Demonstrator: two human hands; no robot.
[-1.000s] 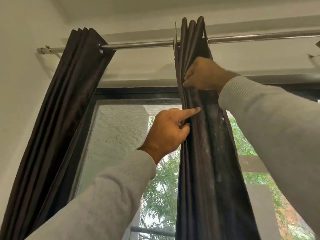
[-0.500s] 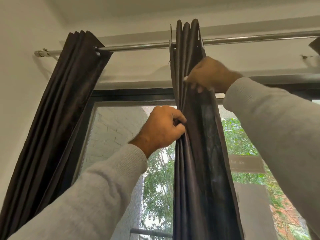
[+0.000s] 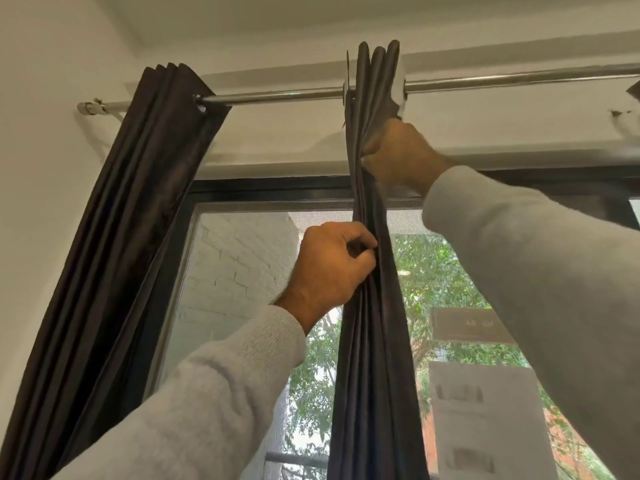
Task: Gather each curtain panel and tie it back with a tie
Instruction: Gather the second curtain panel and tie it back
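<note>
Left hand point(image 3: 329, 265) forefinger now curled in; both hands clench gathered curtain panel point(image 3: 372, 341), right hand point(image 3: 398, 157) near rod point(image 3: 277, 97).

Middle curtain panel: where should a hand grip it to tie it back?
Grip the middle panel below the left hand, wrapping from the left edge; its pleats hang bunched into a narrow column there, a handful to encircle.
</note>
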